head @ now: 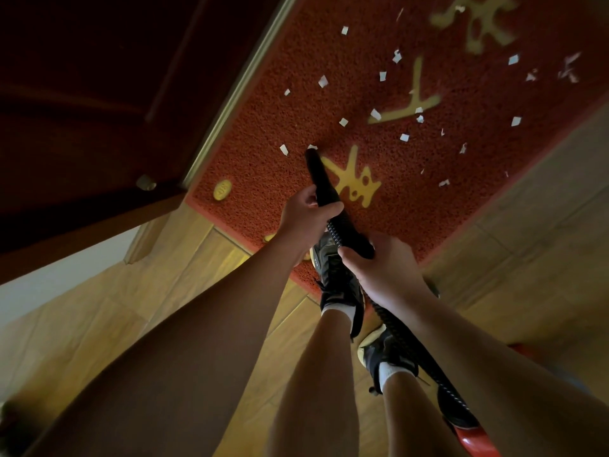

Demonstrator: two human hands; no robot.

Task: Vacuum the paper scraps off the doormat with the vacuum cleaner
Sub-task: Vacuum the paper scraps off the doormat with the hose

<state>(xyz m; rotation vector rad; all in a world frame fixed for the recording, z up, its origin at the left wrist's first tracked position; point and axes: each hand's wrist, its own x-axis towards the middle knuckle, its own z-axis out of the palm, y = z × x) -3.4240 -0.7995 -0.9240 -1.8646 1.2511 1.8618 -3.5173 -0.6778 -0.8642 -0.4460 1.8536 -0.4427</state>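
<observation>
A red doormat [329, 94] with gold characters lies in front of me, strewn with several white paper scraps [404, 137]. I hold the black vacuum nozzle [318, 173] over the mat; its tip touches a scrap [312, 147] near the mat's left part. My left hand [304, 217] grips the nozzle tube in the middle. My right hand [379, 263] grips the tube lower down, where the ribbed black hose [412, 351] begins. The hose runs down to the red vacuum body [474, 440] at the bottom right.
A dark wooden door [99, 77] with a metal threshold strip [237, 90] borders the mat on the left. My two feet in black sneakers [339, 278] stand at the mat's near edge. Wooden floor [148, 308] lies around, paler tiles [527, 242] to the right.
</observation>
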